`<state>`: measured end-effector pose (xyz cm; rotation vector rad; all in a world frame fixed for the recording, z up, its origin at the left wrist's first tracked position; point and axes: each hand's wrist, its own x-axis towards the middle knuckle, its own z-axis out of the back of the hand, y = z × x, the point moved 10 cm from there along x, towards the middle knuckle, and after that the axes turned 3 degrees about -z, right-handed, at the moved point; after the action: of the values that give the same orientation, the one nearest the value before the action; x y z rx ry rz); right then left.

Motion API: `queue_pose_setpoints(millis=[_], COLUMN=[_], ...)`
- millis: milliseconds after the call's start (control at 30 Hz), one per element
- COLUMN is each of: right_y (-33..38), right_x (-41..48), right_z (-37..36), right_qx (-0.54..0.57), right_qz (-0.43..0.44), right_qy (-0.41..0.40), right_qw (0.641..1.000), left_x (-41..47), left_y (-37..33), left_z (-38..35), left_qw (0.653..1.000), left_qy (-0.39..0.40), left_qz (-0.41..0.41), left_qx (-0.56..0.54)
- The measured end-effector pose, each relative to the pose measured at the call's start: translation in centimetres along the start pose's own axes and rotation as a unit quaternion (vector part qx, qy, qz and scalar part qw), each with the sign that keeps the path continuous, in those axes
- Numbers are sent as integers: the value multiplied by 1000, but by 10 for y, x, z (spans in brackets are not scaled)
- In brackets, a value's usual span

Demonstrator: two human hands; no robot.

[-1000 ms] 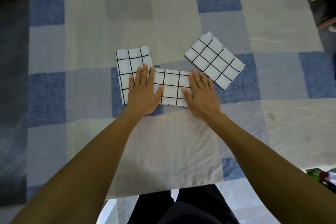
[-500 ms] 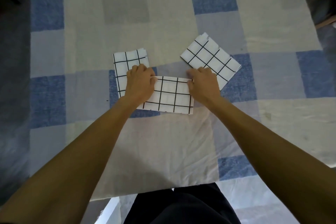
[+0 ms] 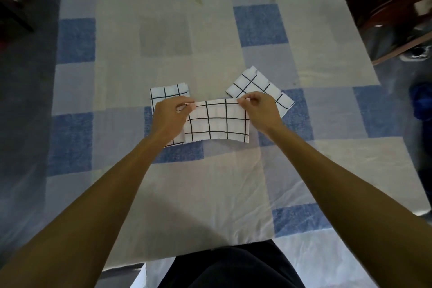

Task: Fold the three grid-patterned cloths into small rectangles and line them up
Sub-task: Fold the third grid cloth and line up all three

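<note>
middle cloth (image 3: 217, 121) between pinching hands (image 3: 216, 112)

No legible text, labels, brands, numbers, signs. Middle cloth (image 3: 217, 121), left cloth (image 3: 168, 92), right cloth (image 3: 250, 82): black grid lines only. Checked sheet (image 3: 163, 7): plain colour blocks.

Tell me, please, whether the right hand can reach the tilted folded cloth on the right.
Probably yes: the tilted cloth lies just beyond the right hand, with nothing between them. But that hand is pinching a corner of the middle cloth, so it would have to let go first.
</note>
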<state>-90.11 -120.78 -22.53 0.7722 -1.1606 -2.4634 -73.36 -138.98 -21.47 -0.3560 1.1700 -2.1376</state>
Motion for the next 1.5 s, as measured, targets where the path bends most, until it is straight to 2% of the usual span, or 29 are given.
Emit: queue_pose_setpoints(millis=[100,200,267,367,433,533,633,733,833,967,1167,1333,1500], right_y=[15,25,35,49,60,86,120,146,167,173,149,151,134], right_x=[-7,-19,-29,-44,-50,-59,-72,-85,-97,-103,-97,-92,-64], right_z=[17,28,34,40,46,60,62,59,62,68,69,59,67], right_qx=[65,141,180,204,194,92,-44,-101,-102,-103,-128,-153,-38], right_qz=[-8,-32,-35,-28,-4,74,155,193,218,222,192,186,121], right_qy=[-40,-52,-55,-66,-70,-76,-49,-17,-20,-16,-11,29,35], right_qw=[997,988,982,976,979,990,986,976,970,969,973,970,991], left_x=[-5,-20,-34,-55,-60,-55,-49,-44,-42,-42,-44,-35,-17], left_y=[2,2,6,6,-10,-67,-132,-172,-182,-170,-141,-142,-131], left_z=[22,19,4,-32,-35,0,19,24,37,56,63,57,51], left_qw=[989,961,940,918,943,986,977,945,948,975,983,985,987], left_qy=[-79,-115,-106,-38,-38,-116,-101,-76,-93,-98,-71,-45,-53], left_qz=[92,182,244,302,254,38,-190,-295,-290,-199,-107,-85,-27], left_qx=[-82,-171,-211,-252,-210,-117,2,121,91,-19,-129,-143,-149])
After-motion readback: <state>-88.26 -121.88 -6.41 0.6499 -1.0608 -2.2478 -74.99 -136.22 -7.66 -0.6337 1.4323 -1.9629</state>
